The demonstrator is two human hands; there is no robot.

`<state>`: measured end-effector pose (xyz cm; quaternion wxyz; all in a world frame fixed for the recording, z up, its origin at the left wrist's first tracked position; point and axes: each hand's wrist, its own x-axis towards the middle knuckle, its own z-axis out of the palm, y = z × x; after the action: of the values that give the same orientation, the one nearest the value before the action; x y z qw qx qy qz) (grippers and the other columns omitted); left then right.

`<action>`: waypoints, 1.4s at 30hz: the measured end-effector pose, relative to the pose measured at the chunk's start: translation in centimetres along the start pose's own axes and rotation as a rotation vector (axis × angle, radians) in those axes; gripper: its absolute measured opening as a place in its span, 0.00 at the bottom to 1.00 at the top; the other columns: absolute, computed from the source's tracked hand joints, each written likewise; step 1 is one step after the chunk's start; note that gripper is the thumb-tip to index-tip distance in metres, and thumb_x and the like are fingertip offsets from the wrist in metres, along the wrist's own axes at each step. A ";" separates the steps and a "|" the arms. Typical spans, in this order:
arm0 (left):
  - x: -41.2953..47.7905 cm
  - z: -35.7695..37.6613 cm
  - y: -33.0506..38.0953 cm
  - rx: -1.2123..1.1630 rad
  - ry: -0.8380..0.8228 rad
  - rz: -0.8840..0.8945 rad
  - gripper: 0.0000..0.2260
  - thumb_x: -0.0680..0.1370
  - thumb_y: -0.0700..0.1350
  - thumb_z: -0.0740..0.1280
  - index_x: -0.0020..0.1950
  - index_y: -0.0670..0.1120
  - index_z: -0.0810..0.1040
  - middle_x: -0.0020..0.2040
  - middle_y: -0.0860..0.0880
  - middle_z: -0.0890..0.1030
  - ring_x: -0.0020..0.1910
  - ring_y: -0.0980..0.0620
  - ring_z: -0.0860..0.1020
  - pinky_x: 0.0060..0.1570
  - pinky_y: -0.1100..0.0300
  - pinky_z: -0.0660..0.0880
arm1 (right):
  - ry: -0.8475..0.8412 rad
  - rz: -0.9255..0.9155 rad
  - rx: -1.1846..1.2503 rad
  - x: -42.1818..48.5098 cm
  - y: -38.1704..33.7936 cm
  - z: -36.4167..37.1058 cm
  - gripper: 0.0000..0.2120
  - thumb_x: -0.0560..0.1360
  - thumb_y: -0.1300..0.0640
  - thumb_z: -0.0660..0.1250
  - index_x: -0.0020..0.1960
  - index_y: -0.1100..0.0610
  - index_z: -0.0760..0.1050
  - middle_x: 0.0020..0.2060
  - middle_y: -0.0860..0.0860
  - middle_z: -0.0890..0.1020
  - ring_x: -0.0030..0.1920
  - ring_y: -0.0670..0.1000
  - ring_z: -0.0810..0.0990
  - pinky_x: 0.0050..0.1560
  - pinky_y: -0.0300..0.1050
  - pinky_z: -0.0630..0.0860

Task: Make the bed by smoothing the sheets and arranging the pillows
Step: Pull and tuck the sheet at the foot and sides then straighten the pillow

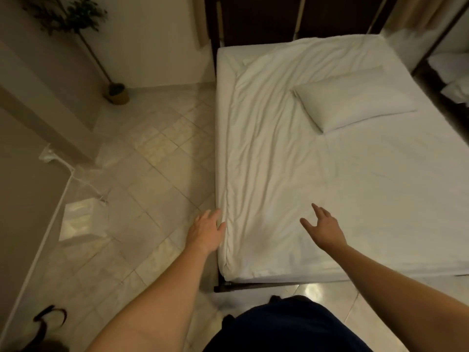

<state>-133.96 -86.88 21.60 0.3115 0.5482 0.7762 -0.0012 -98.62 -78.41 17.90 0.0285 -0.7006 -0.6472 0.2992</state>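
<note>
Nearby, the left hand lies with straight, relaxed fingers against the near left edge of the bed, holding nothing. The right hand is spread wide over the near part of the sheet; whether it touches the cloth cannot be told. The sheet is creased along the left half and smoother to the right. One pillow lies askew on the far right part, well apart from both hands. A dark headboard stands at the far end. On the tiled floor to the left sit a white paper bag and, farther off, a potted plant.
</note>
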 end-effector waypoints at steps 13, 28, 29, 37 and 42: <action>3.5 -4.8 -1.4 0.041 0.034 0.082 0.27 0.86 0.59 0.53 0.84 0.55 0.56 0.84 0.49 0.57 0.82 0.45 0.55 0.76 0.45 0.61 | 0.010 0.072 0.022 -1.1 -4.5 3.1 0.36 0.79 0.35 0.60 0.82 0.48 0.56 0.79 0.53 0.63 0.77 0.59 0.64 0.71 0.60 0.69; 17.8 -16.8 -10.8 0.194 -0.057 0.352 0.26 0.86 0.58 0.55 0.84 0.56 0.57 0.83 0.49 0.59 0.81 0.45 0.56 0.75 0.45 0.64 | 0.214 0.328 0.174 1.8 -20.1 7.9 0.36 0.79 0.36 0.61 0.82 0.48 0.56 0.80 0.53 0.62 0.78 0.59 0.60 0.72 0.61 0.66; 18.6 -17.9 -11.8 0.201 -0.056 0.360 0.26 0.86 0.58 0.55 0.84 0.56 0.57 0.83 0.49 0.59 0.81 0.45 0.56 0.75 0.45 0.64 | 0.229 0.331 0.183 2.3 -21.7 8.2 0.36 0.79 0.36 0.61 0.82 0.48 0.56 0.80 0.53 0.62 0.78 0.59 0.60 0.72 0.61 0.66; 22.7 -25.7 -16.6 0.197 -0.009 0.423 0.26 0.86 0.58 0.55 0.84 0.56 0.57 0.82 0.49 0.60 0.81 0.46 0.56 0.75 0.46 0.65 | 0.260 0.315 0.179 5.9 -32.0 9.6 0.36 0.79 0.37 0.61 0.82 0.48 0.55 0.80 0.53 0.60 0.79 0.58 0.58 0.72 0.61 0.66; 25.9 -28.7 -17.9 0.173 0.003 0.417 0.26 0.86 0.58 0.55 0.84 0.57 0.57 0.83 0.49 0.60 0.82 0.46 0.55 0.75 0.45 0.65 | 0.271 0.277 0.148 9.1 -35.8 9.2 0.36 0.79 0.37 0.61 0.82 0.48 0.55 0.80 0.52 0.60 0.79 0.57 0.58 0.73 0.60 0.66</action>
<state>-168.37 -62.18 26.05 0.2555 0.7215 0.6435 -0.0027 -134.86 -67.44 22.15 0.1252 -0.8126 -0.5113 0.2502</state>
